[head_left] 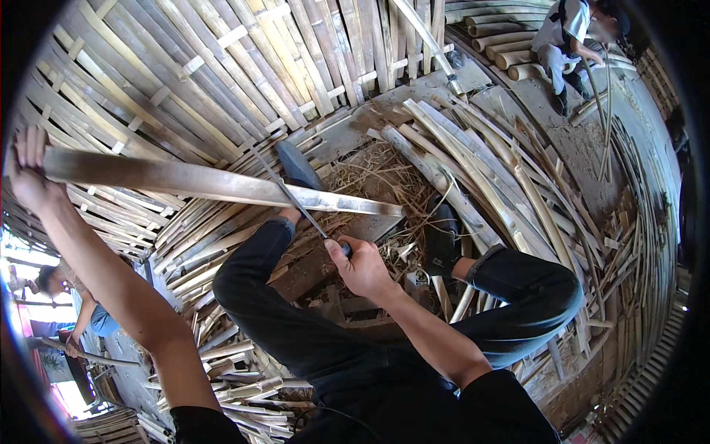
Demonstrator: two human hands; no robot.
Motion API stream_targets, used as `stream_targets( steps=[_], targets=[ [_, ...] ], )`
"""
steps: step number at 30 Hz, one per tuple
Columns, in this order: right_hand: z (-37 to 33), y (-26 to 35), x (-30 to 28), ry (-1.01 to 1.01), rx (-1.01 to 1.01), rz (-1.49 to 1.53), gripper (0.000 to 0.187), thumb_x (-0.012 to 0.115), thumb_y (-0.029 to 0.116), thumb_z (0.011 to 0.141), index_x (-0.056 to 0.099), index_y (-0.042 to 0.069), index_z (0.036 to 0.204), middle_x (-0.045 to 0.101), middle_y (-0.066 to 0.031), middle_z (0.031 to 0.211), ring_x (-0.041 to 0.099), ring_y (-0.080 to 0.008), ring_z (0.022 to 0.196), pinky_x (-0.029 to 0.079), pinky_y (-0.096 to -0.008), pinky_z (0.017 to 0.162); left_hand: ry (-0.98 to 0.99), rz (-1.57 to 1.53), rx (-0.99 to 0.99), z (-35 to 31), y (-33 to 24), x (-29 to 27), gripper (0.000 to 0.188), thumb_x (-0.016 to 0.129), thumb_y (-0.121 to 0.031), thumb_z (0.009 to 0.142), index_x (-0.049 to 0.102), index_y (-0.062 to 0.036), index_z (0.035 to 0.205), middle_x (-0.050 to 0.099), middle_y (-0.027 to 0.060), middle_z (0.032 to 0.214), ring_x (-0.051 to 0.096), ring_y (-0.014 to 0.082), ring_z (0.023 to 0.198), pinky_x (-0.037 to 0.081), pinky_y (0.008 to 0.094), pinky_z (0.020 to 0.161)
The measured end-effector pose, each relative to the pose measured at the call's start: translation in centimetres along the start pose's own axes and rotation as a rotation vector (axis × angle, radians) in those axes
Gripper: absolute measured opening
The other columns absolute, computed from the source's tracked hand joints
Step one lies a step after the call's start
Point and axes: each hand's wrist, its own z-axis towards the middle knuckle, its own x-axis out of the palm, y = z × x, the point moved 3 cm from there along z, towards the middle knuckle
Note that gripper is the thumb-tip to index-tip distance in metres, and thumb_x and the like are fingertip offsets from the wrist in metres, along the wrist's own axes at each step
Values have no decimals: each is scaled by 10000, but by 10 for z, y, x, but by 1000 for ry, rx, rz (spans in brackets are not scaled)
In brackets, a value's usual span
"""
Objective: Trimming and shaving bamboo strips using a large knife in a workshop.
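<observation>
A long split bamboo strip [185, 177] slants across in front of me, its far-right end low over the shavings between my feet. My left hand [33, 174], at the far left, grips the strip's raised end. In my right hand [364, 271], near the middle, is the dark handle of a long, narrow-bladed knife [305, 211]. The blade points up and to the left and crosses the strip; whether the edge bites into it I cannot tell. Beneath the strip's right end lies a flat grey-brown block [366, 231].
Curly bamboo shavings [377, 174] heap between my bent legs. Split bamboo pieces [481, 159] lie on the right, more at lower left. A bamboo slat wall [244, 66] rises ahead. One person [569, 48] works at upper right, another [92, 311] at left.
</observation>
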Motion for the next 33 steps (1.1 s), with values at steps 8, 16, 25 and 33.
stream_targets(
  steps=[8,16,25,33],
  targets=[
    [26,-70,3,124,183,-420,750,407,640,966,680,-53,1059,684,-308,924,678,-454,926,558,-521,834,-521,300,105,-127,-27,-70,330,387,-203,1058,319,-132,742,222,-29,669,204,99,570,202,261,512],
    [16,-32,1,274,350,-492,781,382,641,974,679,-80,973,668,-336,837,679,-471,902,570,-509,790,-640,355,158,-160,-19,-79,222,403,-212,1060,432,-114,862,257,-34,668,222,99,560,227,251,495],
    [-7,-24,7,323,454,-275,670,407,633,980,612,53,1244,699,-169,788,708,-305,733,547,-455,777,-395,184,113,-152,-40,-89,246,385,-204,1057,408,-116,828,249,-31,651,219,97,563,219,264,505],
    [16,-114,-48,233,368,-524,656,560,572,926,698,-69,950,701,-240,861,701,-364,875,549,-457,811,-560,308,90,-147,-41,-81,286,413,-196,1046,373,-127,771,238,-32,656,238,97,572,242,256,520]
  ],
)
